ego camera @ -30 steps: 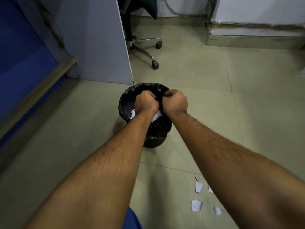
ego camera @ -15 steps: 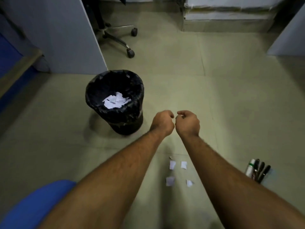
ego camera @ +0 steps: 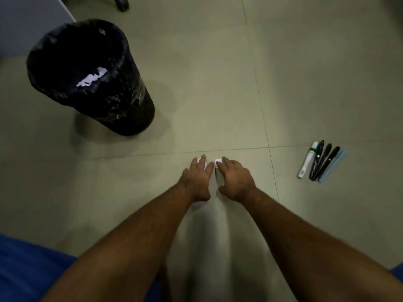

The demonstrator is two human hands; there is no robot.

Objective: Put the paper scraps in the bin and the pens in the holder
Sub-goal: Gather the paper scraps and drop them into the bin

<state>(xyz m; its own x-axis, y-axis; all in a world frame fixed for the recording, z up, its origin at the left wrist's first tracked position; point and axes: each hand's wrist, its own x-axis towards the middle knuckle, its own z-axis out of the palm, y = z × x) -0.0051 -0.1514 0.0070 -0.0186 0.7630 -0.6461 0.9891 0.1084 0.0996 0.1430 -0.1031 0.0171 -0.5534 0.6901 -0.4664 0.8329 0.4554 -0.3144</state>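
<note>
Black-lined bin [ego camera: 87, 73] far left | pens [ego camera: 320, 162] right, apart | both hands' grip spread on paper scraps [ego camera: 218, 161]

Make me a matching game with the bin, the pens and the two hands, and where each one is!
Things:
1. bin
2. pens
3. left hand
4. right hand

Places:
A. lying in a row on the floor, far right
B. flat on the floor over paper scraps, nearer the pens
C. standing upper left, white paper inside
D. flat on the floor, nearer the bin

Pairs: 1-C, 2-A, 3-D, 4-B
</note>
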